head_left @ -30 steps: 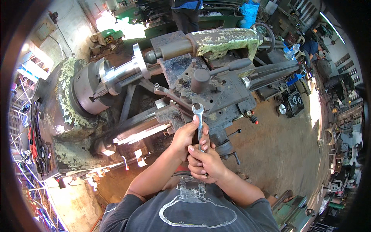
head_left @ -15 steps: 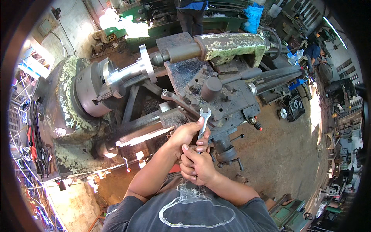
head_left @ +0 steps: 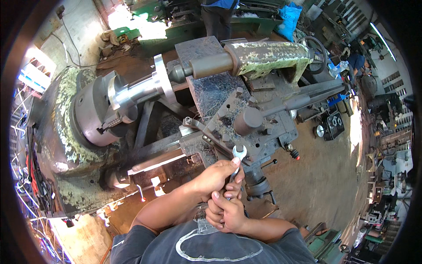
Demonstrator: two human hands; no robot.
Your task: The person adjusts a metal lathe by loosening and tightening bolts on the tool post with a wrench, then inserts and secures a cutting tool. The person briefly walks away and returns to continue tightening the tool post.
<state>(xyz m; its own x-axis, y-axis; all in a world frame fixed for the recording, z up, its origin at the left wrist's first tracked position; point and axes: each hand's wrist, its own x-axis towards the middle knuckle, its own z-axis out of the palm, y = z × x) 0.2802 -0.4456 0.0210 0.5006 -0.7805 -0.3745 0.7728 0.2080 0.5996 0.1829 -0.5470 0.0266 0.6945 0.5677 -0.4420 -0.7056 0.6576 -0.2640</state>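
My left hand (head_left: 218, 178) is closed round a silver open-end wrench (head_left: 240, 153), its thumb along the shank just below the jaw. Right below it, my right hand (head_left: 226, 214) is wrapped over the lower part of the wrench, whose far end is hidden. The wrench's open jaw points up and away from me and appears in front of the tool post (head_left: 249, 121) of a large worn lathe. Clamped in the lathe's chuck (head_left: 93, 112) is a shiny flanged metal shaft (head_left: 140, 91). The tailstock (head_left: 270, 57) supports the shaft's flanged end.
Metal shavings cover the carriage plate (head_left: 220, 94). A black tray of parts (head_left: 335, 125) lies on the floor to the right. Another person (head_left: 217, 20) stands beyond the lathe near a blue bag (head_left: 289, 21). A green machine (head_left: 323, 246) stands at lower right.
The view has tilted, so the lathe and my hands appear lower. Both hands keep their hold on the wrench, and its jaw stays near the tool post.
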